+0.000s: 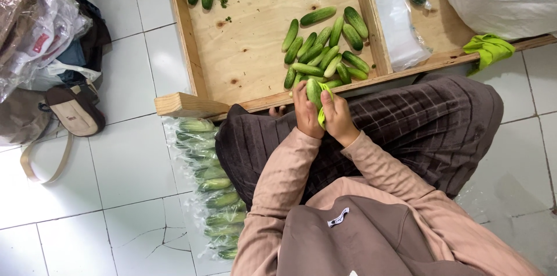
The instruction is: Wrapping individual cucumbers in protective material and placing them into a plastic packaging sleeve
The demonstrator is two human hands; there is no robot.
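Hands meet at the near edge of a shallow wooden tray, both closed around one cucumber: the left hand grips its lower part, the right hand presses a yellow-green cloth against its side. Just beyond the fingers lies a pile of cucumbers on the tray's bare plywood (more are scattered toward its far end). On the white tiled floor, beside the person's left knee, rests a row of bagged cucumbers
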